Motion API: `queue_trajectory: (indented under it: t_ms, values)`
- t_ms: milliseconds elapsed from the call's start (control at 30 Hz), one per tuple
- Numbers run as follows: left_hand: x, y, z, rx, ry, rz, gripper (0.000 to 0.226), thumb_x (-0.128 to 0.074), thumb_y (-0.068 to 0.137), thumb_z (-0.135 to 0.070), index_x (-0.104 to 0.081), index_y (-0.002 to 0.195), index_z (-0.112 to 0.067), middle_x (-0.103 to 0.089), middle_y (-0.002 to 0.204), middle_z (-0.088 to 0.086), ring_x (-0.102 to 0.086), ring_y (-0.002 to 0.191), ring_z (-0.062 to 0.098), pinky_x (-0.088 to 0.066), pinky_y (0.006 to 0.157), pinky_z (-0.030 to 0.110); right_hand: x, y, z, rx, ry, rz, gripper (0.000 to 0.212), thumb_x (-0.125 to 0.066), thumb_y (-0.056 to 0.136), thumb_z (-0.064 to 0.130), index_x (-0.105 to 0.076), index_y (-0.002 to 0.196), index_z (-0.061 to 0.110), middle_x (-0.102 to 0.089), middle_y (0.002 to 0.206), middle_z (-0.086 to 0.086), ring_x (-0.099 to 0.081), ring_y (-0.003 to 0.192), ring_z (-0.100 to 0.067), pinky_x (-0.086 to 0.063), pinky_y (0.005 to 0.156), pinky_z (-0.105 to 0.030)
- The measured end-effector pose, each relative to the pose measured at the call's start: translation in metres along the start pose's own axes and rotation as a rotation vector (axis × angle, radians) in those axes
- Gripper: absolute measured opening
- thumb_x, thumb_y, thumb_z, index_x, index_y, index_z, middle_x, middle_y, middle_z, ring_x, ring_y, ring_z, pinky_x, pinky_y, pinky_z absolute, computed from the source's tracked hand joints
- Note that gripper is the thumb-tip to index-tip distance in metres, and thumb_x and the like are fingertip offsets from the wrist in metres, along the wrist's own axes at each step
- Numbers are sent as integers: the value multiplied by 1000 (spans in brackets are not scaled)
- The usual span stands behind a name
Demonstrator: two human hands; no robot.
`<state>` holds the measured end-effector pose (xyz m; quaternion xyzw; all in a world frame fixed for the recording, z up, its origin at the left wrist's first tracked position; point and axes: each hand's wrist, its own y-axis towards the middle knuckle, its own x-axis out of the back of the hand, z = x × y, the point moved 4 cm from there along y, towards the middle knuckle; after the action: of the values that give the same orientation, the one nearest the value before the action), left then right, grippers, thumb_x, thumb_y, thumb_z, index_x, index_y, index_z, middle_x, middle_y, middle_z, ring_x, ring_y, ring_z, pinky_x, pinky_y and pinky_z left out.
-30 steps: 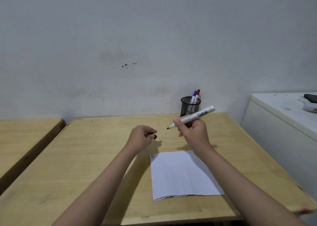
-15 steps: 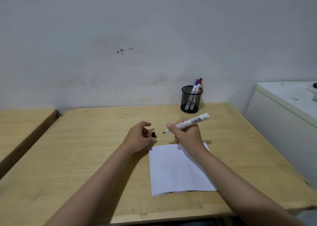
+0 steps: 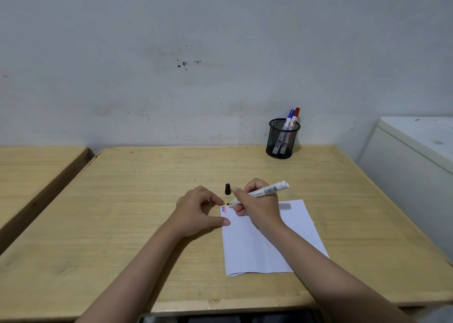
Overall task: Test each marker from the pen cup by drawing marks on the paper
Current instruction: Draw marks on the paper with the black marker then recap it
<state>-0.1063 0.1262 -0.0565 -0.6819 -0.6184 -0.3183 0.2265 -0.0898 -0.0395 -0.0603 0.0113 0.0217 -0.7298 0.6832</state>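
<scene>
My right hand (image 3: pixel 259 206) grips a white marker (image 3: pixel 266 190) with its cap off, and the black tip hovers at the top left corner of the white paper (image 3: pixel 267 244). Short blue and red marks (image 3: pixel 224 209) sit at that corner. The black cap (image 3: pixel 228 189) lies on the wooden table (image 3: pixel 137 200) just beyond the paper. Holding nothing, my left hand (image 3: pixel 199 210) rests at the paper's left edge, thumb on the sheet. A black mesh pen cup (image 3: pixel 282 138) at the back holds a blue-capped marker (image 3: pixel 288 119) and a red-capped marker (image 3: pixel 295 117).
A second wooden table (image 3: pixel 31 168) stands to the left across a narrow gap. A white cabinet (image 3: pixel 416 151) flanks the table on the right. The grey wall runs close behind the pen cup.
My left hand has let go of the black cap, which now lies on the table, and has come down onto the paper's edge. My right hand has lowered the marker tip to the paper's corner.
</scene>
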Motion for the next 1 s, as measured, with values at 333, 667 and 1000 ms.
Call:
queue_trajectory:
  t_ms: [333, 667, 1000]
  values:
    - [-5, 3, 9, -74, -61, -47, 32, -78, 44, -61, -65, 73, -55, -61, 87, -15, -58, 90, 6, -49, 82, 40, -1, 0, -2, 54, -64, 25, 33, -71, 78, 8, -42, 61, 10, -62, 54, -15, -62, 45, -18, -49, 46, -29]
    - [-3, 3, 10, -82, 40, -65, 55, -68, 46, -71, -75, 85, -33, -59, 93, -17, -55, 91, 3, -46, 89, 45, -3, 2, -3, 59, -141, 35, 30, -71, 79, 8, -45, 64, 8, -63, 58, -15, -64, 46, -15, -52, 45, -27]
    - [-1, 3, 7, -109, 96, -45, 58, -64, 49, -71, -74, 91, -32, -56, 96, -17, -52, 96, 4, -40, 94, 38, -4, 5, -4, -10, -151, 58, 30, -64, 73, -1, -40, 60, 10, -54, 45, -3, -55, 39, -16, -46, 43, -26]
